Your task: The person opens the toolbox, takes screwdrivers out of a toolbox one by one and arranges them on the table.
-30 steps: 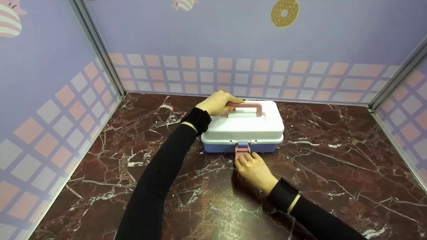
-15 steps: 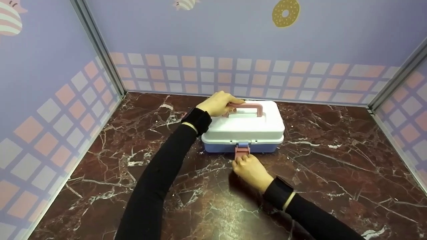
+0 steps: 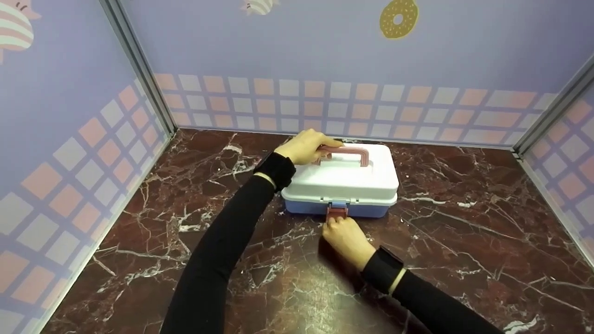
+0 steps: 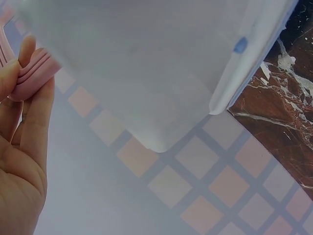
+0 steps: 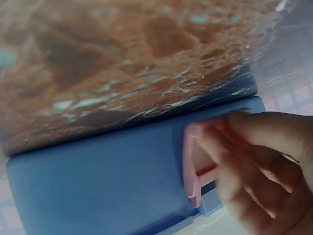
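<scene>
A storage box with a white lid (image 3: 345, 178) and a blue base (image 3: 301, 206) sits on the marble-patterned table. My left hand (image 3: 304, 146) holds the left end of the pink carrying handle (image 3: 355, 150); in the left wrist view, thumb and fingers wrap that handle (image 4: 36, 76). At the box's front, my right hand (image 3: 348, 239) pinches the pink latch (image 3: 337, 212). Seen from the right wrist, the latch (image 5: 191, 156) sticks out from the blue front wall between thumb and fingers. The lid lies down on the base, so the inside is hidden.
Behind the box stands a lilac wall (image 3: 325, 46) with a checkered band. More wall panels close off the left and right sides. Brown marble-patterned tabletop (image 3: 464, 241) surrounds the box.
My right hand has drawn slightly left and toward me, still on the latch, which looks darker and tilted outward. Box and left hand have shifted a little toward me and right.
</scene>
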A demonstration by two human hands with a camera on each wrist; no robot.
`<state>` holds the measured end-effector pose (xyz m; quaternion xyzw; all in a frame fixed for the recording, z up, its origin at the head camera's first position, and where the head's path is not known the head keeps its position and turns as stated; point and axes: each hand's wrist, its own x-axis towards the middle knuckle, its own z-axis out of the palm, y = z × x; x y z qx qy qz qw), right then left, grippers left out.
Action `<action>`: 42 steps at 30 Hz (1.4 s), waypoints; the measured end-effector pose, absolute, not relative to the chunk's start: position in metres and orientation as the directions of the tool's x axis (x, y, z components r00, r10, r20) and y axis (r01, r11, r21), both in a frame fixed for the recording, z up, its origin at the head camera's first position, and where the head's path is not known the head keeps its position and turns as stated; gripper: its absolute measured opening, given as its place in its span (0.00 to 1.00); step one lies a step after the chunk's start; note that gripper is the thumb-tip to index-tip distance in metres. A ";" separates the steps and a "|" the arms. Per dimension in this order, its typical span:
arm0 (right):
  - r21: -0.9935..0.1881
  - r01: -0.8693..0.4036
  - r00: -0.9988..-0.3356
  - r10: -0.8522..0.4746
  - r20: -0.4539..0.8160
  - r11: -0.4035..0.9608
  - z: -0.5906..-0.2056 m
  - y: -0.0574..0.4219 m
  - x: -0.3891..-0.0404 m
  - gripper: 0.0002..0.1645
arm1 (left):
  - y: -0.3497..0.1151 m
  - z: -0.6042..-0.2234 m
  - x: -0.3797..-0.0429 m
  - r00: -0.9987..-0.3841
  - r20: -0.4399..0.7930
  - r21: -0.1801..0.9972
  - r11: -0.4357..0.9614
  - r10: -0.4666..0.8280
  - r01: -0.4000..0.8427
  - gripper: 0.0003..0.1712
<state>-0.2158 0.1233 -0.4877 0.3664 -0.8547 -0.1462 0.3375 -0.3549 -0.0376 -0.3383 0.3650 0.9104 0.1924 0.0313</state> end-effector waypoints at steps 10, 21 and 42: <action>0.310 -0.565 -0.652 -0.644 0.401 0.765 -0.488 0.126 -0.212 0.16 | -0.036 -0.339 -0.357 -0.731 0.078 0.399 0.651 0.677 0.646 0.25; 0.114 -0.623 -0.726 -0.626 0.284 0.774 -0.479 0.138 -0.205 0.22 | -0.037 -0.340 -0.361 -0.723 0.090 0.378 0.648 0.685 0.662 0.24; 0.045 -0.640 -0.641 -0.566 0.519 0.767 -0.446 0.184 -0.217 0.09 | -0.036 -0.339 -0.361 -0.743 0.067 0.357 0.680 0.665 0.641 0.27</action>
